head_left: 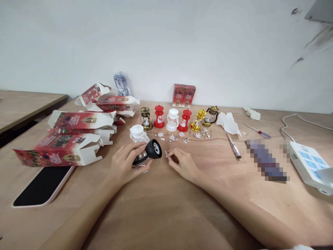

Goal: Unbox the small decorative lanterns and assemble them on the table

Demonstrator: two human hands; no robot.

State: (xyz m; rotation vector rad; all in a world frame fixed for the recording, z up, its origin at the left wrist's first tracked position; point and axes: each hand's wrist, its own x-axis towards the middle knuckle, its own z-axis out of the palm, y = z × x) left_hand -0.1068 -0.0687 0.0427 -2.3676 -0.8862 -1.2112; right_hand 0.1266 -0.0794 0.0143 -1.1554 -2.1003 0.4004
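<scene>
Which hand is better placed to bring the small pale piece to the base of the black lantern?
Probably the right hand: it appears to pinch the small pale piece, close to the base, which is turned partly that way. The left hand is occupied, holding the black lantern tilted.

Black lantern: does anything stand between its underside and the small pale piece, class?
Nothing visible; only a gap separates the black lantern in the left hand from the pale piece in the right hand.
</scene>
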